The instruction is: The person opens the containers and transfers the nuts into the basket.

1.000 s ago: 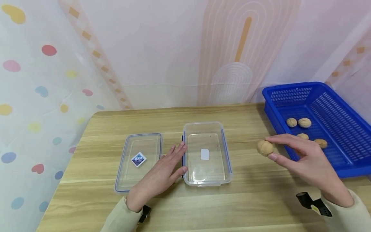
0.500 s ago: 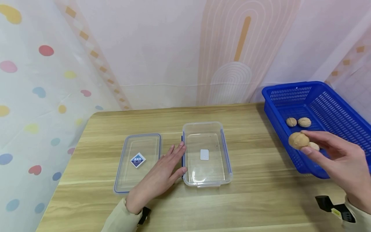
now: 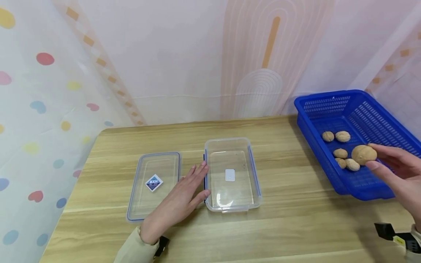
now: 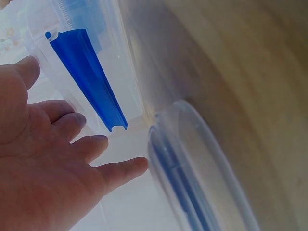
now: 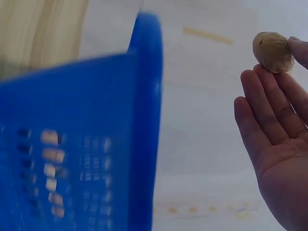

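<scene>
Between thumb and fingertips, my right hand (image 3: 402, 173) pinches a tan walnut (image 3: 363, 155), held up over the blue basket (image 3: 315, 155). Several smaller-looking walnuts (image 3: 342, 136) lie inside that basket. The right wrist view has the pinched walnut (image 5: 273, 52) well apart from the basket wall (image 5: 110, 91). With fingers extended, my left hand (image 3: 179, 201) touches the left side of a clear plastic container (image 3: 231, 195) that holds no walnuts. A blue side latch (image 4: 89, 79) hangs down near the left fingers in the left wrist view.
Left of the container lies its clear lid (image 3: 143, 204) with a blue gasket and a BXH label (image 3: 154, 182), partly beneath my left forearm. The wooden table (image 3: 279, 230) ends at a patterned curtain (image 3: 177, 54) behind.
Carrying the walnut, my right hand has moved right, from the table between container and basket to above the basket. My left hand has stayed at the container.
</scene>
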The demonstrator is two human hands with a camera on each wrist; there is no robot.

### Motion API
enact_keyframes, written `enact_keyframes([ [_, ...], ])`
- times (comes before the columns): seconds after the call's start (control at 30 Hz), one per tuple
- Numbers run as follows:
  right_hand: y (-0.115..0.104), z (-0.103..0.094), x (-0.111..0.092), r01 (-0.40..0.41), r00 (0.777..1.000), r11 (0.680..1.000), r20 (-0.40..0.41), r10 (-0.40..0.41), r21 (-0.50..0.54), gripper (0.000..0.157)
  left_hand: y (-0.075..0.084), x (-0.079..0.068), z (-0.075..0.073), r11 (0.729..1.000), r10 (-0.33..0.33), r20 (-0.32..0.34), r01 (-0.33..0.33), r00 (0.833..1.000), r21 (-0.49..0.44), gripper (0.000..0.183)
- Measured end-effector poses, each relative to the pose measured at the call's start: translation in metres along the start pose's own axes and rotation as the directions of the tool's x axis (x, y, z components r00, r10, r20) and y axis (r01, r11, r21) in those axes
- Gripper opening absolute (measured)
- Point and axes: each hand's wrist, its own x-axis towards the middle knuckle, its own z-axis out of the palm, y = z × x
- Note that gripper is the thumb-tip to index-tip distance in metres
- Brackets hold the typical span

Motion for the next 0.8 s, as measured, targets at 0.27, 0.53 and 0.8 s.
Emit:
enact_keyframes([
  [0.27, 0.103, -0.03, -0.013, -0.077, 0.997, 0.988, -0.011, 0.076, -0.132, 0.055, -0.001, 0.001, 0.0, 1.0, -0.003, 0.005, 0.004, 1.0, -0.003, 0.069],
  [0.53, 0.029, -0.015, -0.009, -0.15, 0.988, 0.975, 0.016, 0.155, -0.165, 0.044, -0.002, 0.001, 0.0, 1.0, -0.01, 0.013, 0.01, 1.0, -0.011, 0.07],
  [0.8, -0.012, -0.008, 0.002, -0.204, 0.946, 0.892, 0.154, 0.286, -0.403, 0.048, -0.002, 0.002, 0.001, 1.0, -0.004, 0.002, 0.004, 1.0, -0.005, 0.07],
])
